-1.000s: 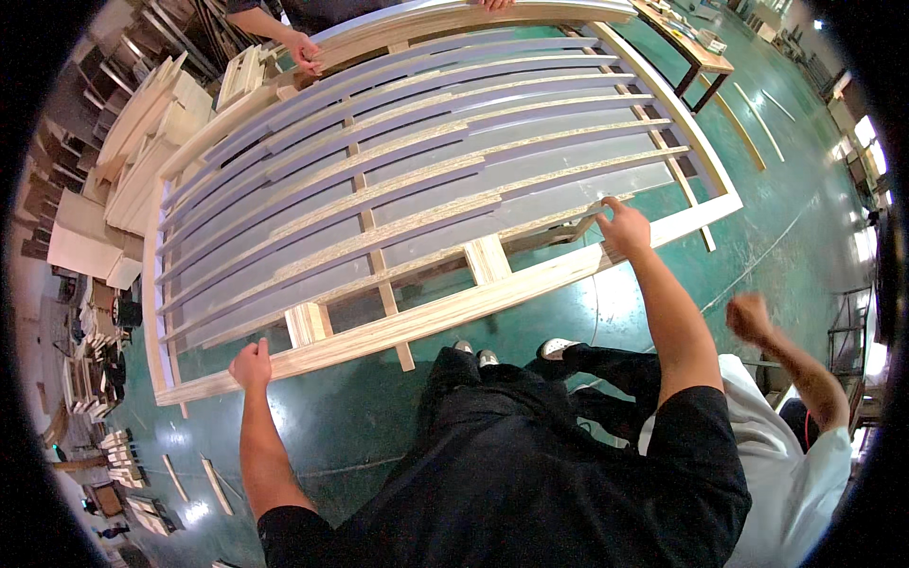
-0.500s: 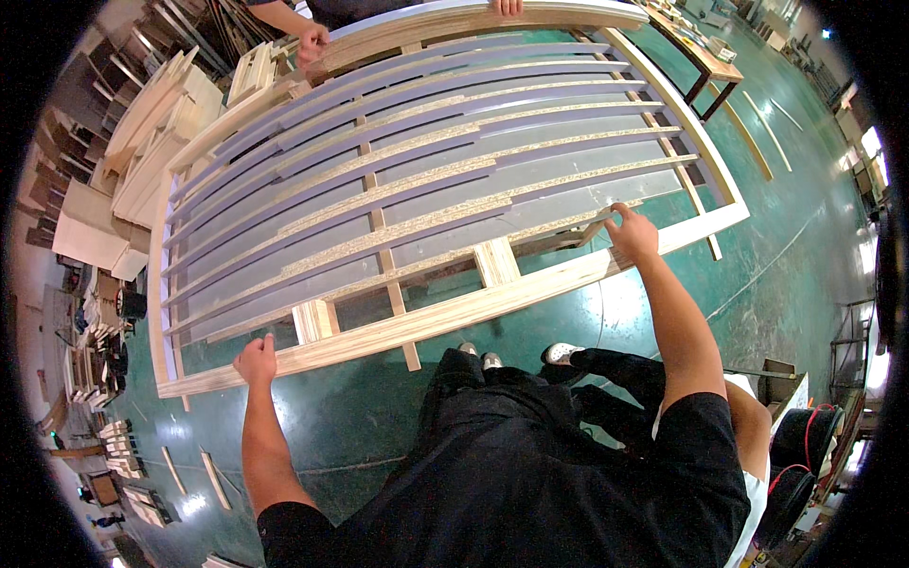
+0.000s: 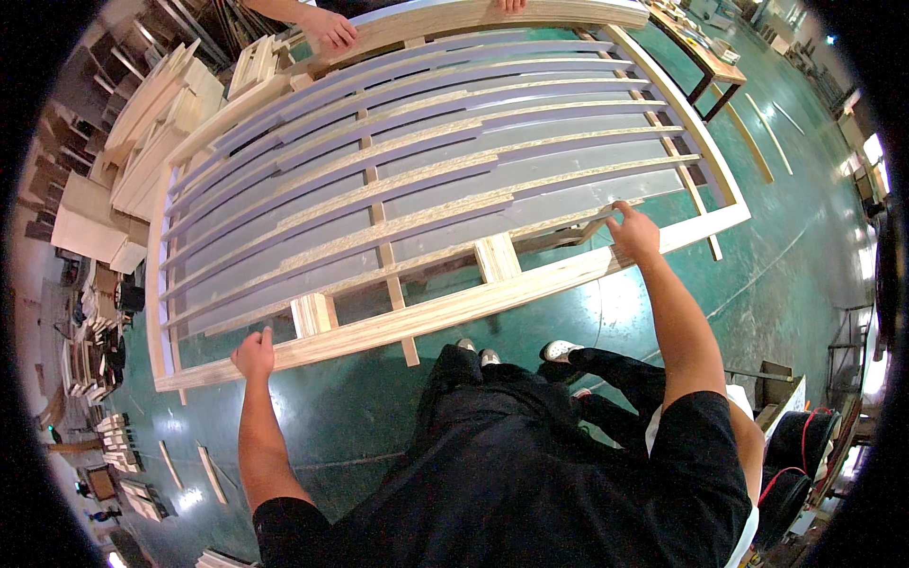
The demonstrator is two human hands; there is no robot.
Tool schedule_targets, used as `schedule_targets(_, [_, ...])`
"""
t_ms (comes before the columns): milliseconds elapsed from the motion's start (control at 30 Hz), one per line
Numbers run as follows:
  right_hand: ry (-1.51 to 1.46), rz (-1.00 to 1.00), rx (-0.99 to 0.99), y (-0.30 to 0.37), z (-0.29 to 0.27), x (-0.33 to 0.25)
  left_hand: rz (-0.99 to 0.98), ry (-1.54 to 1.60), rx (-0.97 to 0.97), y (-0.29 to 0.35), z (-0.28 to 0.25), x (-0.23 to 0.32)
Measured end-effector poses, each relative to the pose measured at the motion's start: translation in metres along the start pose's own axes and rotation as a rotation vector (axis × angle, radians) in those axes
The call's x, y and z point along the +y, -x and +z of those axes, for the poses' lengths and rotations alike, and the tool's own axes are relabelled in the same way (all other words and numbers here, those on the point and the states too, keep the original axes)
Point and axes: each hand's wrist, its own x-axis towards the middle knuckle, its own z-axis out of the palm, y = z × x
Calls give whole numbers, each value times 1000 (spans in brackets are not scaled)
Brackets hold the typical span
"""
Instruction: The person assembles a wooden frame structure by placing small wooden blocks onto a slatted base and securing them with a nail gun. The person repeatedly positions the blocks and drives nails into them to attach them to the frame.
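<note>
A large rectangular wooden frame stretches in front of me, its near rail running across the picture. Several long slats with purplish sides and speckled top edges lie lengthwise inside it. My left hand is closed over the near rail close to its left end, thumb upward. Farther right, my right hand grips the same rail, fingers bent over its inner side. Two short pale blocks, a left one and a right one, join the inner side of this rail between my hands. Narrow wooden crosspieces pass beneath the slats.
Across the frame, a co-worker's hands rest on the far rail. Wooden panels are stacked at the left. At the upper right stands a table. Another person in white is close at my right. Loose strips lie on the green floor.
The co-worker's hand at the upper left has shifted right along the far rail and now lies flatter. My hands stay on the near rail, almost unmoved.
</note>
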Motion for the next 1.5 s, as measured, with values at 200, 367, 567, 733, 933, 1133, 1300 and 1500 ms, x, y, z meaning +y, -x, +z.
schedule_targets(200, [-1, -42, 11, -4, 4, 3, -2, 0, 15, 1, 0, -1])
schedule_targets(367, [10, -44, 23, -3, 4, 4, -18, -7, -15, 1, -6, 7])
schedule_targets(567, [-11, -16, 24, -4, 7, 4, -8, 18, 2, 2, -4, 4])
schedule_targets(733, [-14, -5, 26, -3, 6, 4, -24, 1, -30, 1, -8, 9])
schedule_targets(933, [11, -11, 7, -2, 0, 2, -27, -2, -54, -1, -5, 5])
schedule_targets(1133, [-21, -5, 23, -4, 3, 3, -23, -27, -33, -2, -2, 3])
schedule_targets(1300, [-7, 7, 15, -1, 1, 2, -26, 15, -31, 3, -11, 13])
schedule_targets(1500, [30, -1, -1, -2, 1, 1, -19, 3, -4, 2, -7, 8])
